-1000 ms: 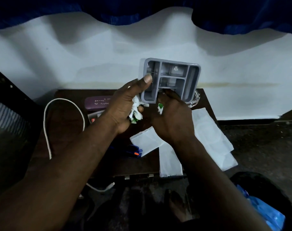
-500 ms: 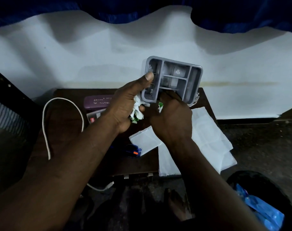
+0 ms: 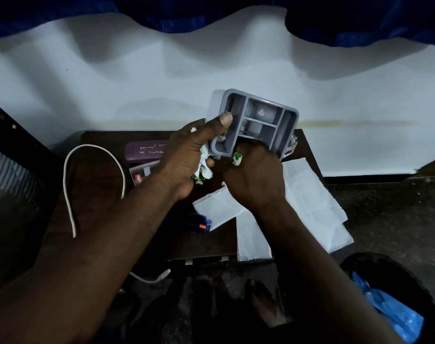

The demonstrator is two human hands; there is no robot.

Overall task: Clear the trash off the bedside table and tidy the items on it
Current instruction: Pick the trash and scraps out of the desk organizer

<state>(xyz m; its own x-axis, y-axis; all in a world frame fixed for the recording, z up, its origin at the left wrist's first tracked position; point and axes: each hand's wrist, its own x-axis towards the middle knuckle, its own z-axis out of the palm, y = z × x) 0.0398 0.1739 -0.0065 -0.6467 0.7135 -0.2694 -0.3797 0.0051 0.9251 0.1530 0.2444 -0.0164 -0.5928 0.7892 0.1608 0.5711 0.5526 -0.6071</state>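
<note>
Grey plastic organiser tray (image 3: pixel 257 125) — stiff, light (judged) — is gripped by left hand (image 3: pixel 186 160), scraps (image 3: pixel 203 170) palmed; right hand (image 3: pixel 256 175) supports its rim, pinching a scrap.

Single head-worn wide-angle view, looking forward and down, close over the bedside table (image 3: pixel 99 184), wall behind.

Dim room: pale wall (image 3: pixel 137 78) under dark blue curtain (image 3: pixel 360 18), dark speckled floor (image 3: pixel 390 209).
</note>
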